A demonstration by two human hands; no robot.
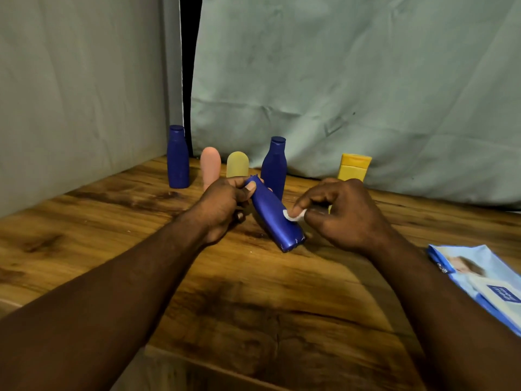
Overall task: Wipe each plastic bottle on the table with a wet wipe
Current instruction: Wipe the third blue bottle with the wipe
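While the left hand (pixel 222 207) grips the upper end of a tilted blue bottle (pixel 275 221), whose base rests on the table (pixel 112 221), I see the right hand (pixel 349 215) pinching a small white wet wipe (pixel 293 215) against the bottle's side. A wipe pack (pixel 479 280) lies at the table's right edge.

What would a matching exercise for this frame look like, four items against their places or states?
Items:
1. tilted blue bottle
2. wet wipe
3. wipes pack
4. pink bottle

States:
A. pinched in the right hand
B. lies flat at the right of the table
C. stands upright at the back
D. held at its top by the left hand

Pairs: 1-D, 2-A, 3-B, 4-C
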